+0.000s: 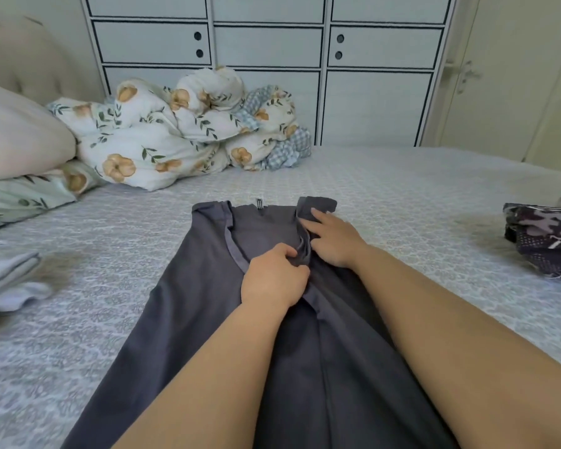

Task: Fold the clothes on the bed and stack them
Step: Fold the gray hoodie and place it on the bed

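A dark grey garment [188, 306] lies spread lengthwise down the middle of the bed [402, 196], its collar end with a small label pointing away from me. My left hand [272, 280] grips a bunched fold of the grey fabric near the garment's centre. Just to the right, my right hand [334, 238] rests flat on the cloth with straight fingers, pressing the folded-in right edge near the collar. Both forearms cover the lower middle of the garment.
A dark patterned piece of clothing [544, 238] lies at the right edge of the bed. Pale blue folded cloth [10, 283] sits at the left edge. A floral duvet [182, 131] and pillows [17, 137] pile at the back left, before white cabinets [266, 43].
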